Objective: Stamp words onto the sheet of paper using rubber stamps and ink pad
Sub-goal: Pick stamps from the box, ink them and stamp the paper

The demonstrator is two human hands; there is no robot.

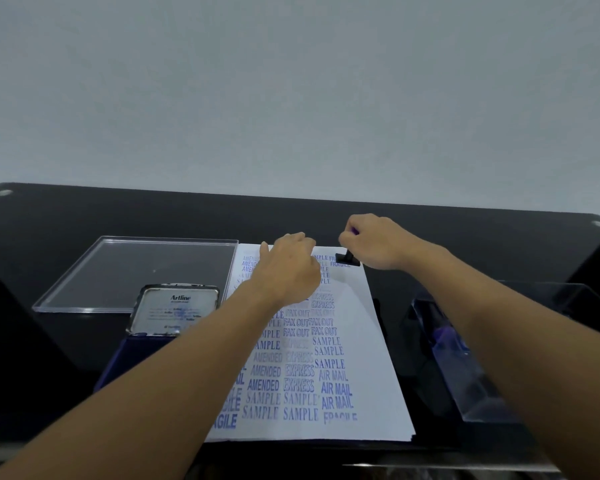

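The rubber stamp (347,259) stands base-down on the sheet of paper (364,341) just beneath the right hand (378,244), which grips its handle. The base's long axis runs left to right, along the printed rows (298,370). The left hand (288,268) lies just left of the stamp, loosely bent, resting on the sheet and gripping nothing. The open ink pad (175,308) sits on the desk (118,216) beside the left forearm (187,358), so re-inking would carry the right hand across the sheet.

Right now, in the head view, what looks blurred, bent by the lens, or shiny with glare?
Head view: wide lens bows the far edge of the table; words on the paper blur near the left hand; the ink pad lid shines pale.
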